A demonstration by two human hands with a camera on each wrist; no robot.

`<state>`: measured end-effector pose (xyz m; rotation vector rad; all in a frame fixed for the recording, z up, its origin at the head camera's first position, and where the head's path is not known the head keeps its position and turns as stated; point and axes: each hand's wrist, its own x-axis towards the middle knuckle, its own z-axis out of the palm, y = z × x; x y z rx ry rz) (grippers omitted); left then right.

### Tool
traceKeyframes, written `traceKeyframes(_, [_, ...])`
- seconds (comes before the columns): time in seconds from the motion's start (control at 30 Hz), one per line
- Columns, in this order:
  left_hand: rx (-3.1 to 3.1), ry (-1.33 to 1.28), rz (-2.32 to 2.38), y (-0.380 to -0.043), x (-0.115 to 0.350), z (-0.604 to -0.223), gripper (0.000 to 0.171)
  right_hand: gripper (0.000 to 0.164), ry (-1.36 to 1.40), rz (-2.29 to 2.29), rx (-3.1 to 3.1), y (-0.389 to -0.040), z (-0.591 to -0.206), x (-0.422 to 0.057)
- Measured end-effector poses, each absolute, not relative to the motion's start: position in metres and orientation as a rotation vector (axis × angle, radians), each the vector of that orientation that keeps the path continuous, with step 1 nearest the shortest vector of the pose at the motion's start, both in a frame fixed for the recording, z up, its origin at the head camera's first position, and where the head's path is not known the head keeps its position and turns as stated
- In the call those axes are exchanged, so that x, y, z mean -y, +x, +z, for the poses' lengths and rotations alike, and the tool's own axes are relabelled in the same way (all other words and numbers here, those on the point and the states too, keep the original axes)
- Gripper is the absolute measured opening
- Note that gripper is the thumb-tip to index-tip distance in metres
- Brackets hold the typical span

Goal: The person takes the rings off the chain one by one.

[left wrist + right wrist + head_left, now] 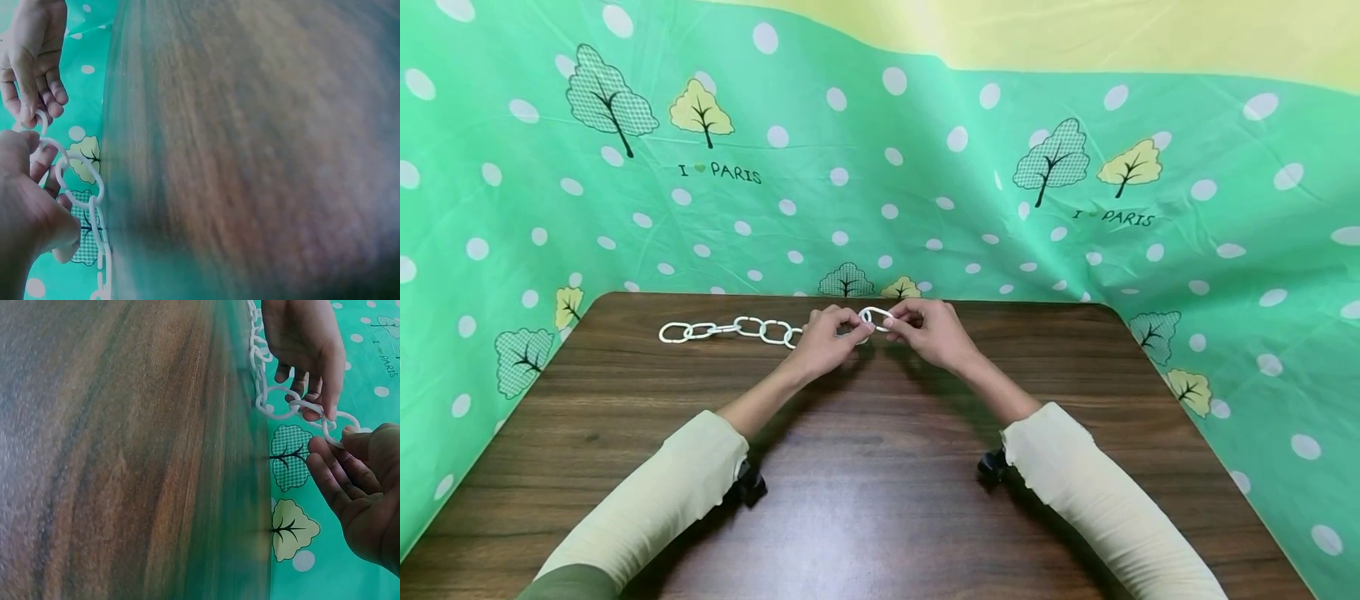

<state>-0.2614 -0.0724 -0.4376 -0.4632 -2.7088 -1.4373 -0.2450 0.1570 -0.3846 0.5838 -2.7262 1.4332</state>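
Observation:
A chain of white oval links lies along the far side of the table, its right end lifted between the two hands. My left hand pinches a link near that end between thumb and fingertips. Just to its right, my right hand pinches the end link, which is tilted up. In the right wrist view this end link sits between both hands' fingertips, looped through or against its neighbour; I cannot tell which. Further links hang from the left hand's fingers in the left wrist view.
The dark wood table reaches to a green dotted cloth that hangs behind and at both sides. Small black devices sit at the wrists, under the pale sleeves.

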Motion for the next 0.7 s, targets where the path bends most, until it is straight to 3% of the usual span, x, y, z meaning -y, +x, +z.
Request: traceKeyframes(0.7, [2.706,-0.566,-1.746,-0.250,0.068,-0.420,0.022,0.012,0.624,1.374,2.698,-0.242,-0.385,-0.153])
